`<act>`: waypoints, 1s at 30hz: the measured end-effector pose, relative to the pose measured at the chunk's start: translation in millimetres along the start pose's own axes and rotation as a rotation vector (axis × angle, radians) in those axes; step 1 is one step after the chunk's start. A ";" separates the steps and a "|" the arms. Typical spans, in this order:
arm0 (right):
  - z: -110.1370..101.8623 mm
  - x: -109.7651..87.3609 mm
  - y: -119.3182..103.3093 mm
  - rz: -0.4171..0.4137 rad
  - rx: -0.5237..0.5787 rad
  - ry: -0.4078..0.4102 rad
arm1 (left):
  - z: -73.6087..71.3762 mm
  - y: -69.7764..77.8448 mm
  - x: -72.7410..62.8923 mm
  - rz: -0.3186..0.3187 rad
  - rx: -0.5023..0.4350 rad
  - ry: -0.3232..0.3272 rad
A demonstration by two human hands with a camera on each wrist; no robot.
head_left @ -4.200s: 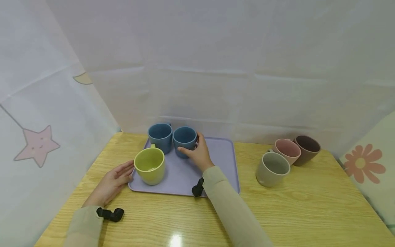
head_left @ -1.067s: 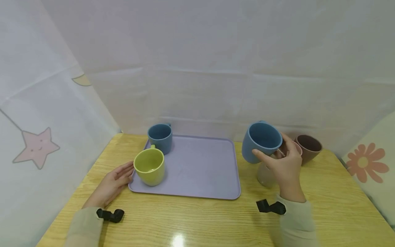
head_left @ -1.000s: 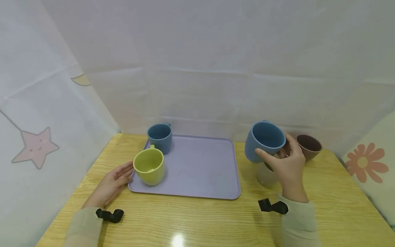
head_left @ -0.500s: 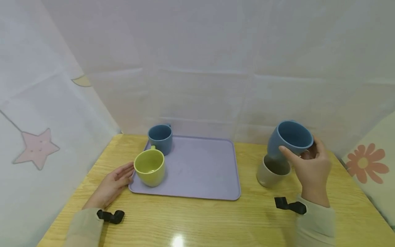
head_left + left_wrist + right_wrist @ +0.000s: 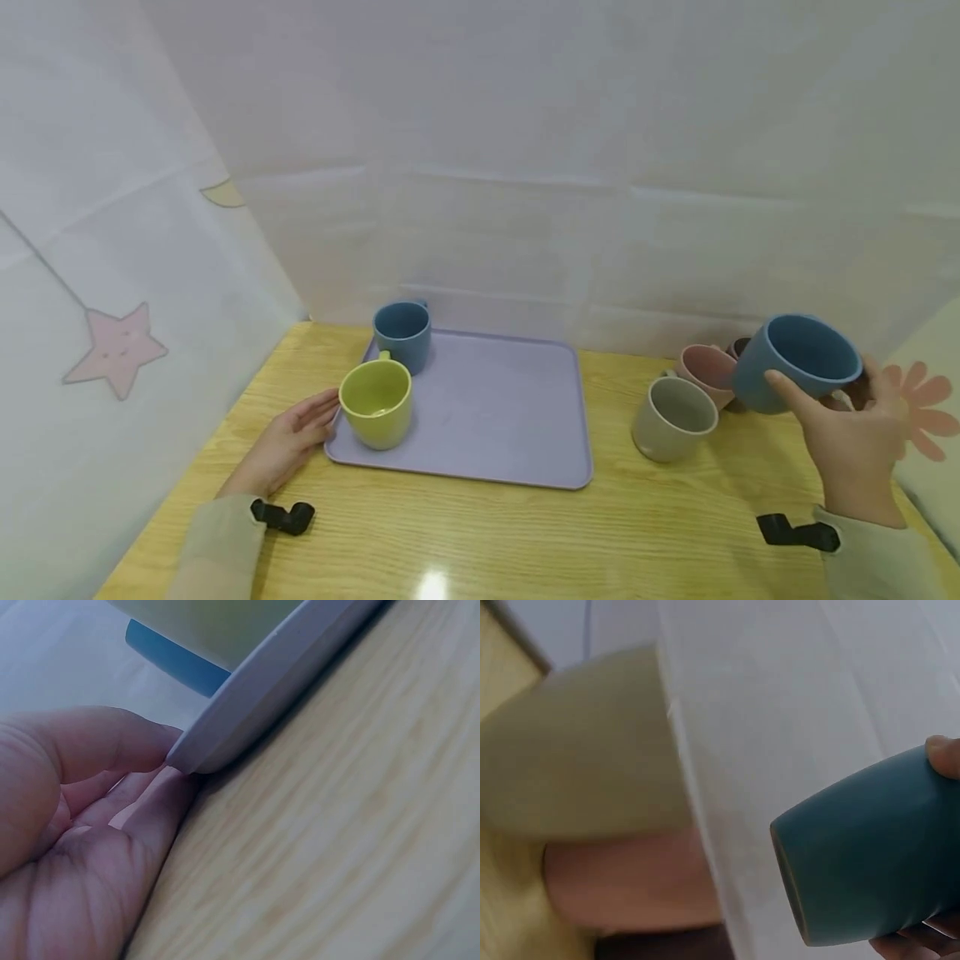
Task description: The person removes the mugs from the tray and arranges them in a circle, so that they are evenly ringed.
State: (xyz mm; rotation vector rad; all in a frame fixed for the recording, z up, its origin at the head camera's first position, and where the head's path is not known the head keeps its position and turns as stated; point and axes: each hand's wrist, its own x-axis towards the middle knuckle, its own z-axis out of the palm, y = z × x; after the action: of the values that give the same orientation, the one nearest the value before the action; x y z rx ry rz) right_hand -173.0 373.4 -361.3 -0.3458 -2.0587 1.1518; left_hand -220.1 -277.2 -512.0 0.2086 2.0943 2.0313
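My right hand (image 5: 855, 425) grips a blue mug (image 5: 776, 375) by its side, thumb near the rim, raised and tilted above the table's right side. In the right wrist view the mug's (image 5: 870, 855) base points left. My left hand (image 5: 288, 442) holds the front left edge of a lilac tray (image 5: 502, 408). The left wrist view shows thumb and fingers at the tray's rim (image 5: 247, 697). On the tray stand a yellow-green mug (image 5: 378, 408), near the left hand, and a second blue mug (image 5: 405, 337) behind it.
Right of the tray, a grey mug (image 5: 671, 421), a pink mug (image 5: 705, 367) and a dark brown mug (image 5: 738, 346) stand on the wooden table (image 5: 525, 542). The raised blue mug partly covers the brown one. White cloth (image 5: 495, 208) hangs close behind.
My right hand has lifted a blue mug off the tray and carried it right, past the grey and pink mugs. The left hand stays at the tray's edge; the view shifts slightly.
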 end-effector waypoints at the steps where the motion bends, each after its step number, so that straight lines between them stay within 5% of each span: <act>1: -3.8 2.1 5.9 0.018 -0.016 0.014 | 0.5 0.4 0.7 0.001 0.000 0.001; 13: -30.8 14.1 58.7 0.354 -0.194 0.018 | 0.5 1.9 0.0 -0.032 0.000 0.010; 24: -35.7 19.3 87.6 0.425 -0.269 -0.149 | -0.3 1.8 -0.9 -0.026 0.001 0.018; 30: -34.9 18.9 99.5 0.474 -0.251 -0.164 | 1.2 1.8 -0.3 -0.028 -0.013 0.015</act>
State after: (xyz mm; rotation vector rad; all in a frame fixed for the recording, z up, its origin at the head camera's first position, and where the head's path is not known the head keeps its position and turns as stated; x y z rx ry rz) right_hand -172.6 461.3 -422.6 -0.9283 -2.3457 1.2202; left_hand -219.6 -276.1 -510.2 0.1612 2.0804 2.0362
